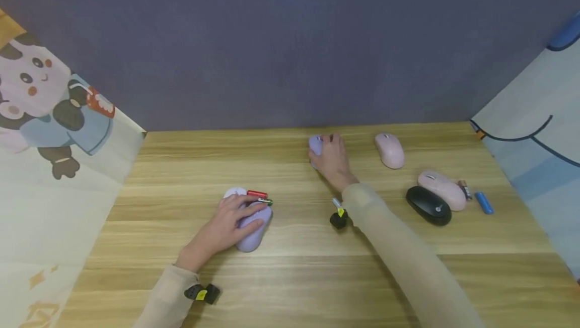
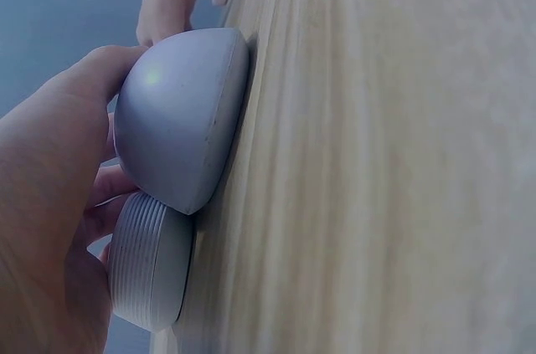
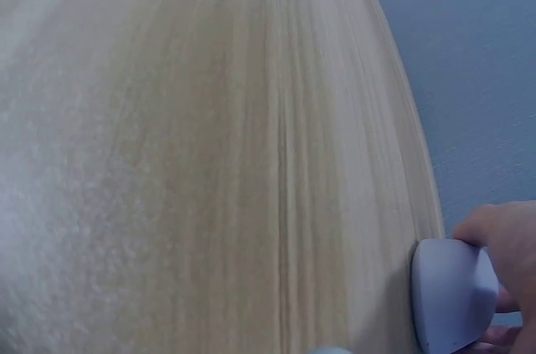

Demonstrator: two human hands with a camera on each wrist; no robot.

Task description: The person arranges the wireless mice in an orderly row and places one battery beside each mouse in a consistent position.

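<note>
Left grip (image 2: pixel 52 166) touches lavender mouse (image 1: pixel 251 236), black mouse (image 1: pixel 425 206) bearing unreadable logo (image 1: pixel 438 208)

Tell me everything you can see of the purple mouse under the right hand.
The purple mouse is pale lavender, with a smooth, rounded shell that looks like plastic. A small dark mark at its far end may be its scroll wheel. It appears to rest upright on the wood-patterned table, close to the edge by the dark wall. The right hand grips it between thumb and fingers, hiding much of its top and right side.
</note>
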